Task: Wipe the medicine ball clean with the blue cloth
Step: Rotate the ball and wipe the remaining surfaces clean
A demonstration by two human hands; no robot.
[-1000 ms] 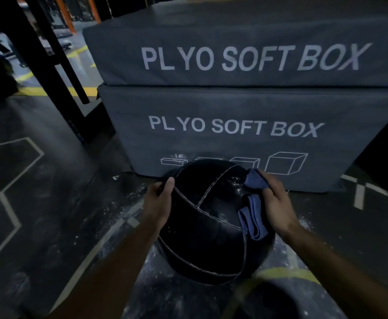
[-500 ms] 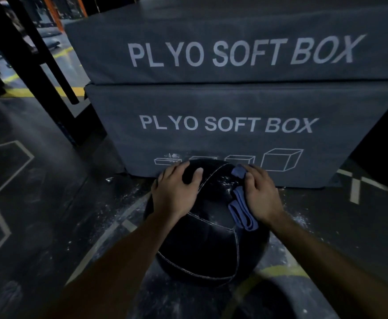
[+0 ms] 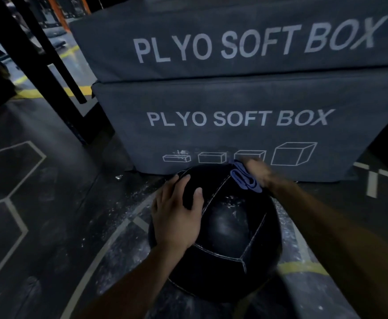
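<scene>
The black medicine ball (image 3: 225, 229) sits on the floor (image 3: 50, 226) against two stacked grey boxes (image 3: 246, 134), each printed "PLYO SOFT BOX". The left hand (image 3: 177, 215) rests on its top, fingers spread flat. The blurred right hand (image 3: 257, 171) presses the blue cloth (image 3: 243, 178) on the ball's far side, apparently with curled fingers.

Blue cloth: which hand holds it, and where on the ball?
The right hand presses the blue cloth on the medicine ball, at its far upper side.
</scene>
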